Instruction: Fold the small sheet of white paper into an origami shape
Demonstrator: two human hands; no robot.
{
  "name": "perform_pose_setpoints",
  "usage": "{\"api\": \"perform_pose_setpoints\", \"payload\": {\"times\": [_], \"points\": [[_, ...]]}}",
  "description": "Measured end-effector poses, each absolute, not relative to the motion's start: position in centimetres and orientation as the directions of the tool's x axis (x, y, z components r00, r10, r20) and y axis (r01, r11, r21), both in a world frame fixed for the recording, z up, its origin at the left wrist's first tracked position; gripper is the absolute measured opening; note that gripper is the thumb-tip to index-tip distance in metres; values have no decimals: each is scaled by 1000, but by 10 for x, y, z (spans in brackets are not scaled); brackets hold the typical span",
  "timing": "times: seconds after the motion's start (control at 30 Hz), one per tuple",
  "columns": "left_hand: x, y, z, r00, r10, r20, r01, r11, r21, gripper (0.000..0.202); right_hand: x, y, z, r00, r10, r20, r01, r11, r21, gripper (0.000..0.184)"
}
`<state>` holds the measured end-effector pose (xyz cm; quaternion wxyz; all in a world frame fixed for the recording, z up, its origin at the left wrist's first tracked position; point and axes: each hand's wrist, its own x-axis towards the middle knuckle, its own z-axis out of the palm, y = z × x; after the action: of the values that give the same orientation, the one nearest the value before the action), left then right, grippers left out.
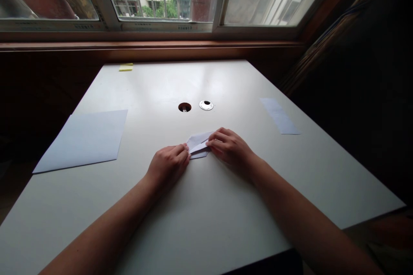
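A small folded piece of white paper (198,141) lies near the middle of the table, between my two hands. My left hand (171,159) pinches its left end, fingers closed and low against the tabletop. At the other side, my right hand (227,146) grips a raised flap of the same paper between thumb and fingers. Part of the fold stands up, and a lower layer shows beneath it. Both paper ends are partly hidden by my fingers.
On the white table (206,210) a stack of white paper (85,139) lies at left and a paper strip (280,116) at right. A round hole (184,107) and a metal ring (206,105) sit beyond my hands. Yellow sticky notes (125,67) lie at the far left.
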<state>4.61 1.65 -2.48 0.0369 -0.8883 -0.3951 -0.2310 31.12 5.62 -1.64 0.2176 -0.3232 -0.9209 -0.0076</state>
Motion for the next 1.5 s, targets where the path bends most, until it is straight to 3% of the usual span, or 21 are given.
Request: {"api": "perform_pose_setpoints", "payload": {"times": [0.27,0.63,1.13,1.5], "points": [[50,14,-17,677,633,376,628,-763,154,24,312,56,-17,-636,664,392,599,746,-292,23],[55,13,-24,796,489,356,456,-872,179,33,302,57,-21,-571,728,379,519,678,-520,7],[53,14,-27,826,449,341,432,-893,130,36,296,56,-23,-467,833,298,582,543,-606,6],[54,8,-24,837,451,312,444,-891,95,45,297,62,-32,-286,872,397,666,479,-571,8]]}}
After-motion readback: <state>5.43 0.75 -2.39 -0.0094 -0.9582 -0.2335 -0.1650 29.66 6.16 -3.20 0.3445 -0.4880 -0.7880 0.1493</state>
